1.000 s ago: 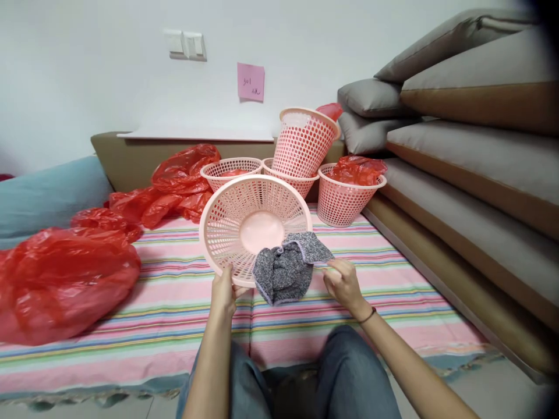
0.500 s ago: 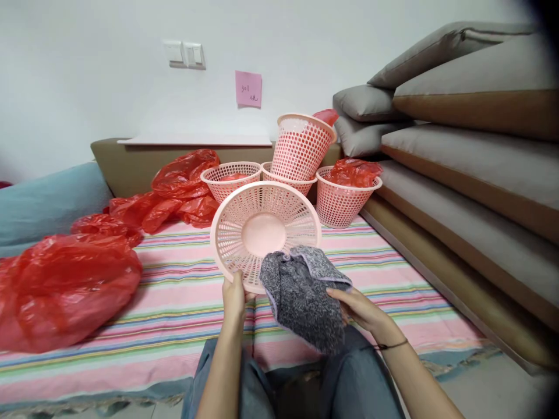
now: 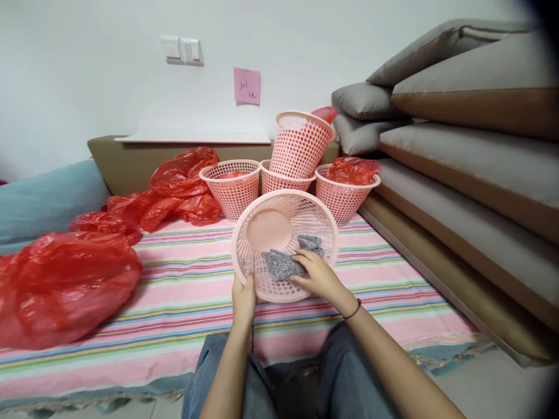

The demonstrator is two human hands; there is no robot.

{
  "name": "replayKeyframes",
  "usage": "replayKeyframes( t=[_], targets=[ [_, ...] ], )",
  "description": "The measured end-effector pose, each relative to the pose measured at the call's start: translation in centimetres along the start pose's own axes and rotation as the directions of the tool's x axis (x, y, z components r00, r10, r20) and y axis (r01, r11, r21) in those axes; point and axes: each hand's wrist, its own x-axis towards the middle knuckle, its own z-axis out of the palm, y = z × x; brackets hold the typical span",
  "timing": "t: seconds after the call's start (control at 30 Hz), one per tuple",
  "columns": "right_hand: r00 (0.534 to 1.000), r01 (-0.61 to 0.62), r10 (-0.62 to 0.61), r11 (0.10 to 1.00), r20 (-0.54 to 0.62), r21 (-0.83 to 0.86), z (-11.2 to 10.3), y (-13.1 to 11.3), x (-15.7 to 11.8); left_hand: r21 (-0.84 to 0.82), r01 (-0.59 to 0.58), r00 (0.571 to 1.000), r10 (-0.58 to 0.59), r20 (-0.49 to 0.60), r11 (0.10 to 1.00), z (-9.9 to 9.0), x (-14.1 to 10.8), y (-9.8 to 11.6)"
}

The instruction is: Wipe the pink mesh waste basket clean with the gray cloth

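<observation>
A pink plastic basket is tilted with its mouth toward me, above the striped cloth. My left hand grips its lower left rim, the thumb on the near side. Inside the basket, my right hand is closed on a dark grey cloth, pressing it against the lower inner wall. Part of the cloth shows on each side of the fingers; the rest lies under the hand.
Behind stand several pink baskets with red plastic in them, one basket leaning inside another. Red plastic bags cover the left side of the striped cloth. Grey cushions are stacked along the right.
My right hand has carried the grey cloth from in front of the basket's rim into the basket. The basket has shifted right and tilted, with my left hand still on its rim.
</observation>
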Motion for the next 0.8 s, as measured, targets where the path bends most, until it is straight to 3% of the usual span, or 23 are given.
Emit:
replayKeyframes(
  t=[0.2, 0.37, 0.47, 0.6, 0.67, 0.8],
  targets=[
    [0.980, -0.105, 0.149, 0.952, 0.135, -0.286, 3.3, 0.6, 2.0, 0.117, -0.051, 0.996, 0.042, 0.082, 0.992, 0.3, -1.2, -0.1],
    [0.976, -0.179, 0.213, 0.893, 0.038, -0.414, 4.8, 0.9, 1.0, 0.194, -0.077, 0.995, 0.065, 0.069, 0.978, 0.3, -1.6, -0.2],
    [0.964, -0.244, 0.266, 0.872, -0.009, -0.424, 5.6, 1.0, -0.5, 0.236, -0.081, 0.995, 0.065, 0.073, 0.968, 0.2, -2.1, -0.2],
    [0.957, -0.218, 0.272, 0.904, 0.102, -0.369, 7.1, 1.5, -2.2, 0.320, -0.101, 0.986, 0.052, 0.158, 0.942, -0.1, -3.1, -0.4],
    [0.954, -0.209, 0.267, 0.919, 0.137, -0.334, 7.7, 1.9, -2.6, 0.351, -0.118, 0.979, 0.050, 0.197, 0.929, -0.4, -3.2, -0.8],
    [0.936, -0.294, 0.338, 0.905, 0.098, -0.307, 8.9, 2.0, -2.3, 0.364, -0.141, 0.973, 0.060, 0.223, 0.921, -0.9, -2.6, -1.9]
  ],
)
